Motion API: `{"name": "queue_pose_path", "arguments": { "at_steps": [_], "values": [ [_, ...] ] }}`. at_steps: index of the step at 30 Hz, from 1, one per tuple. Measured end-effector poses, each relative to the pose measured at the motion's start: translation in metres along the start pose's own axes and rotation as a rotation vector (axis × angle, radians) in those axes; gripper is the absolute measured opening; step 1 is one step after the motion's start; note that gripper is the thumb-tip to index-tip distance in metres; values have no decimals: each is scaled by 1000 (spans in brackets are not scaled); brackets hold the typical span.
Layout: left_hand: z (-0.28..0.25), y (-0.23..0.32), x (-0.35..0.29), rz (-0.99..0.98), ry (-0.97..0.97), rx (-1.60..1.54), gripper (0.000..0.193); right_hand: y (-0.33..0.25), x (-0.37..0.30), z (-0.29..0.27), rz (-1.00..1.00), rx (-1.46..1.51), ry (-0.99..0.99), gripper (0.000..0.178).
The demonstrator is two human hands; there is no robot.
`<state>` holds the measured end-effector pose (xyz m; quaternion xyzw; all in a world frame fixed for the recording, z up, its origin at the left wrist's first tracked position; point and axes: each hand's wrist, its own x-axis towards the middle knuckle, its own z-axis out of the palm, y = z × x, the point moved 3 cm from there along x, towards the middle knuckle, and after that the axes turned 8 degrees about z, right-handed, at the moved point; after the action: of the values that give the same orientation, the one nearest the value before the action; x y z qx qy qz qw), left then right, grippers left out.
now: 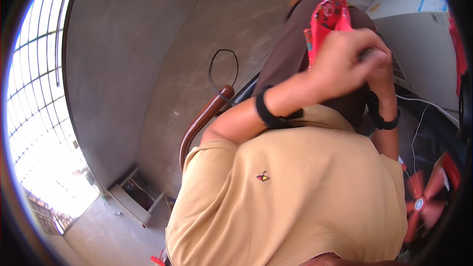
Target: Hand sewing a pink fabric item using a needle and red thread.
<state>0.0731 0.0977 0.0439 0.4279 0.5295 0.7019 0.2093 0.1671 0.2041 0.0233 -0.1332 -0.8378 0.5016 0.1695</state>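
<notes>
Above my lap, my left hand [345,61] is curled with its fingers drawn together, meeting my right hand [382,71]. The left hand partly covers the right, whose visible fingers are also bent closed. Both are blurred at the fingertips, and whatever sits between them is too small or hidden to name. Just beyond the left hand, a red patterned piece [331,17], folded and gaping like a pouch or cloth, stands over my brown-trousered thighs. Its lower part disappears behind my left hand, so I cannot tell whether a hand grips it.
A brown curved chair armrest [209,113] lies at my left, with a black cable loop [224,71] beyond it. A red-bladed fan [419,204] is at the lower right. White cords [428,102] run near a pale cabinet-like box [419,44]. A barred window [37,93] is far left.
</notes>
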Motion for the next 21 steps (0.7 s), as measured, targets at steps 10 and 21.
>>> {"name": "queue_pose_path", "arguments": {
  "at_steps": [10,21],
  "values": [
    [4,22,-4,-158,-224,-574,15,34,-11,4,86,349,-116,18],
    [-42,14,-36,28,-95,443,25,3,-1,12,65,149,43,15]
  ]
}}
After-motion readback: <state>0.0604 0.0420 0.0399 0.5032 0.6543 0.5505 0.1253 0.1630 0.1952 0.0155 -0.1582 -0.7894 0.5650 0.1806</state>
